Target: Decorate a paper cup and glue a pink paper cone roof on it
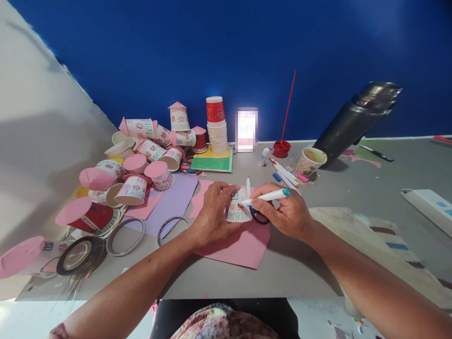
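My left hand [211,214] is wrapped around the side of a white paper cup [237,215], which stands mouth down. A blue window, red flower marks and green grass strokes are drawn on it. In my right hand [287,215] is a white marker [270,196] with a teal back end. Its front end is at the cup's wall; I cannot tell if the tip touches. Pink paper [243,249] lies under the cup. A pair of scissors [260,217] with dark handles shows partly beside my right fingers.
Decorated cups with pink paper tops [132,189] are heaped at left, near tape rolls [126,236]. A cup stack [217,134] stands behind. Loose markers [286,175], a used paper cup [310,161] and a dark thermos [348,125] are at the back right.
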Demonstrator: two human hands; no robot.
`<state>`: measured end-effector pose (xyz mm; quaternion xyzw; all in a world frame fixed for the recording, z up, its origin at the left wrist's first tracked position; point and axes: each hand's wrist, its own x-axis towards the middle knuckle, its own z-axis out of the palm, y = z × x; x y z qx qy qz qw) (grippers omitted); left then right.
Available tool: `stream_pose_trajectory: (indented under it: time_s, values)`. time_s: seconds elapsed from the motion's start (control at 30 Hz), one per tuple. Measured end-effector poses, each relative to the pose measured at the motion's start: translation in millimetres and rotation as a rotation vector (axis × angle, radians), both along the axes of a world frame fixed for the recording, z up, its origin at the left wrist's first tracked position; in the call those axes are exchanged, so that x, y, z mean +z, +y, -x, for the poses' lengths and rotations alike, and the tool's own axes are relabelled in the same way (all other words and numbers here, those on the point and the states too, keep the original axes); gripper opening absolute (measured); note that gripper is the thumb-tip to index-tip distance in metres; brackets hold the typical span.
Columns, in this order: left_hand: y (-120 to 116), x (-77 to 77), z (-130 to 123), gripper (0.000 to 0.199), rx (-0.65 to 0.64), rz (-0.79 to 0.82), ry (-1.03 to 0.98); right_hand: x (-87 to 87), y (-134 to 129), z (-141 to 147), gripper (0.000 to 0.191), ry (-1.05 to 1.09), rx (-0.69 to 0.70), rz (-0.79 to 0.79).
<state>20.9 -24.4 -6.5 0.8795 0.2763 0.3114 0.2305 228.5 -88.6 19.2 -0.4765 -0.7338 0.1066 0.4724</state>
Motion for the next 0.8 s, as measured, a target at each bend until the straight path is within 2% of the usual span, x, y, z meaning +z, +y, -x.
stream_pose_trajectory:
  time_s: [0.6, 0.8]
  values:
    - [-0.4, 0.8, -0.3, 0.071, 0.025, 0.001, 0.028, -0.6, -0.1, 0.7, 0.012, -0.006, 0.034, -0.005]
    - [0.5, -1.2, -0.2, 0.075, 0.033, -0.002, 0.010, 1.0, -1.2, -4.9, 0.010, 0.015, -0.061, -0.003]
